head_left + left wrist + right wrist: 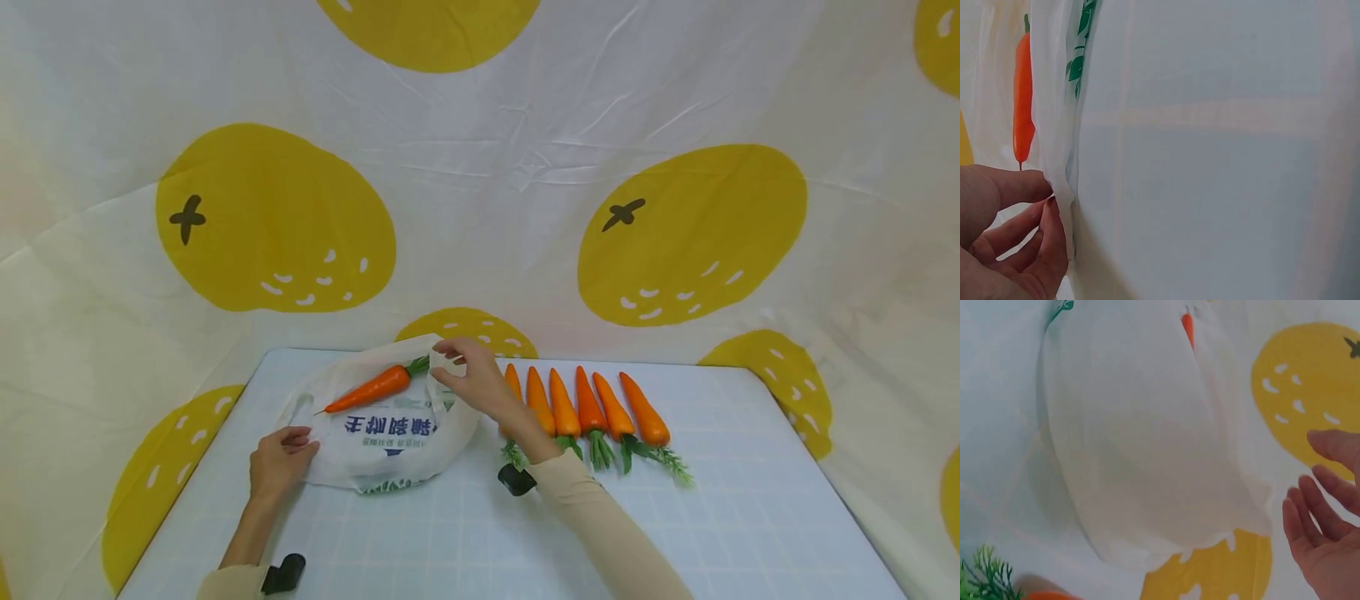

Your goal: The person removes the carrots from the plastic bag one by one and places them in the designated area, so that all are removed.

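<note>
A white plastic bag with blue printed characters lies on the left of the table, and one orange carrot with a green top lies across it. My left hand is at the bag's lower left edge. Thumb and fingertips of that hand pinch the bag's edge in the left wrist view. By the bag's upper right side is my right hand, its fingers loosely bent. The right wrist view shows this hand just beside the bag, with nothing between thumb and fingers.
Several more carrots with green tops stand in a row right of the bag, partly behind my right forearm. The pale table meets a hanging white cloth with large yellow fruit prints along its back edge.
</note>
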